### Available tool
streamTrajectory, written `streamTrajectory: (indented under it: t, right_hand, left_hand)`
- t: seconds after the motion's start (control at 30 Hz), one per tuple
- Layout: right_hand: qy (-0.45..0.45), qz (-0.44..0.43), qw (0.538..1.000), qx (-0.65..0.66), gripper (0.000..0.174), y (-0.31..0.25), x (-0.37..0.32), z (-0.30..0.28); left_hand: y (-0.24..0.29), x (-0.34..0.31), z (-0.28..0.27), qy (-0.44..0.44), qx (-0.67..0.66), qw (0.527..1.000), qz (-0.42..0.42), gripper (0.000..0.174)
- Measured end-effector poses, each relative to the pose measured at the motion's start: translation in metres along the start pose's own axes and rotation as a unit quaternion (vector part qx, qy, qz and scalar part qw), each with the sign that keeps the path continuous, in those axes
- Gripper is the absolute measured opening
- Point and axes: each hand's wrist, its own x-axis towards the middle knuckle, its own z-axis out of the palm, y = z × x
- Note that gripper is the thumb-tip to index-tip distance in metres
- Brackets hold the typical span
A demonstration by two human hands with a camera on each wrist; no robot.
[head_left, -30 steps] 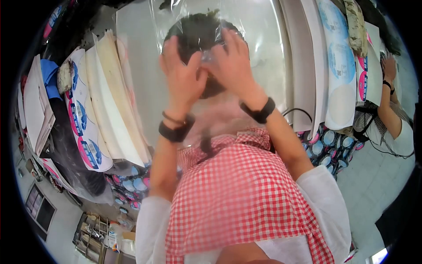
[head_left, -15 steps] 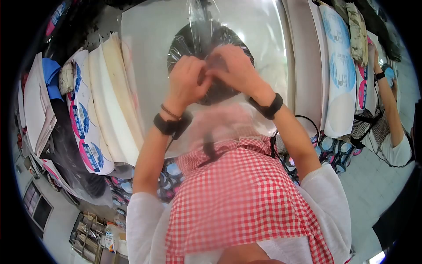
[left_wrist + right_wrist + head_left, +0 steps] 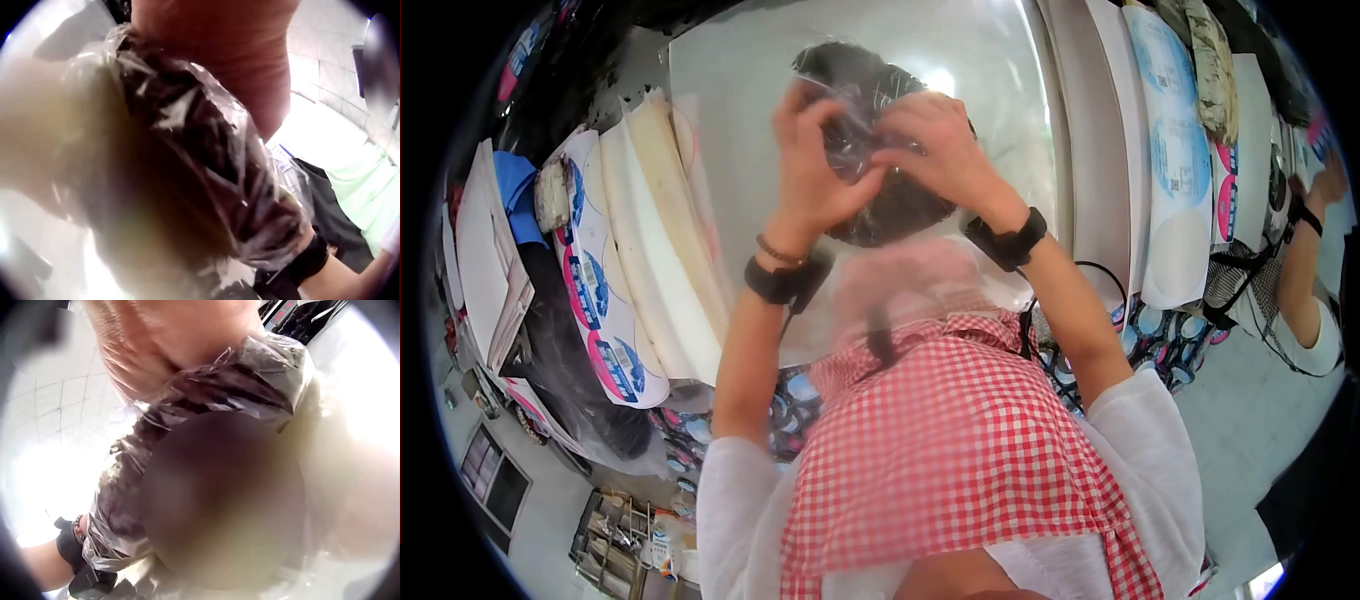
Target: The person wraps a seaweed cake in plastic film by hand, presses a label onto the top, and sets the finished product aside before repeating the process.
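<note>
A dark round bundle (image 3: 870,215) in clear crinkled plastic stands on a shiny metal tabletop (image 3: 730,200) in front of me; what is inside the plastic does not show plainly. My left hand (image 3: 810,165) curves around its left side, fingers at the upper edge and thumb pointing inward. From the right, my right hand (image 3: 940,150) bends its fingers over the plastic (image 3: 855,125), thumb close to the left thumb. Both hands grip the plastic near the bundle's middle. Close up, the glossy wrapped bundle fills the left wrist view (image 3: 206,144) and the right wrist view (image 3: 125,494), its underside blurred.
Folded cardboard sheets (image 3: 665,230) and printed packaging (image 3: 605,270) lie along the left. More printed packaging (image 3: 1175,150) lines the right side, beside a pale panel (image 3: 1090,150). Another person's arm (image 3: 1305,250) shows at far right.
My hands have stayed over the bundle while the plastic shifted between them. Compared with half a second ago, the left hand's thumb and fingers are spread wider. The other person's arm moved.
</note>
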Motion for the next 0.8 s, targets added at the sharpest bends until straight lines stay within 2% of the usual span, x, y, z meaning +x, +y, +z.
streamTrajectory:
  t: [0.07, 0.13, 0.17, 0.27, 0.3, 0.4, 0.43, 0.53, 0.57, 0.67, 0.7, 0.8]
  right_hand:
    - [-0.013, -0.013, 0.999, -0.039, 0.042, 0.002, -0.003, 0.001]
    - [0.13, 0.05, 0.988, 0.058, 0.043, -0.007, 0.0, 0.008]
    - [0.199, 0.08, 0.971, 0.108, 0.044, -0.012, 0.002, 0.01]
    - [0.067, 0.008, 0.998, -0.014, 0.045, -0.016, 0.008, 0.0]
    - [0.06, 0.006, 0.998, -0.014, 0.038, -0.011, 0.006, 0.002]
    - [0.031, -0.037, 0.994, -0.093, 0.034, -0.002, -0.002, 0.006]
    - [0.036, -0.038, 0.995, -0.09, 0.028, -0.003, -0.001, 0.006]
    - [0.019, -0.061, 0.991, -0.116, 0.025, -0.001, 0.0, 0.008]
    - [0.025, -0.063, 0.986, -0.149, 0.025, 0.0, -0.002, 0.011]
    - [0.03, -0.018, 0.999, 0.029, 0.031, -0.003, -0.001, 0.002]
    - [0.015, 0.026, 0.994, 0.104, 0.044, -0.009, -0.006, -0.012]
    - [0.007, 0.02, 0.996, -0.084, 0.061, -0.008, -0.044, -0.031]
  left_hand:
    - [0.002, 0.004, 0.002, -0.013, -0.003, 1.0, -0.022, 0.032]
    - [-0.014, -0.003, -0.009, -0.189, 0.01, 0.982, -0.023, 0.036]
    - [-0.016, -0.005, -0.01, -0.199, 0.001, 0.98, -0.027, 0.035]
    - [-0.022, -0.008, -0.008, -0.186, 0.019, 0.982, 0.03, 0.031]
    - [-0.021, -0.011, -0.01, -0.218, 0.038, 0.975, 0.022, 0.035]
    - [0.009, -0.031, -0.005, -0.034, -0.011, 0.998, -0.055, 0.045]
    - [0.019, -0.038, 0.001, 0.061, -0.116, 0.984, -0.121, 0.055]
    - [0.018, -0.024, 0.008, -0.025, -0.005, 0.992, -0.124, 0.042]
    - [0.028, -0.016, 0.01, -0.119, 0.123, 0.98, -0.098, 0.027]
    - [0.01, -0.028, 0.022, -0.081, 0.14, 0.982, -0.096, 0.014]
    - [0.01, -0.029, 0.024, -0.063, 0.14, 0.984, -0.096, 0.011]
    - [0.012, -0.028, 0.028, -0.032, 0.17, 0.983, -0.061, 0.011]
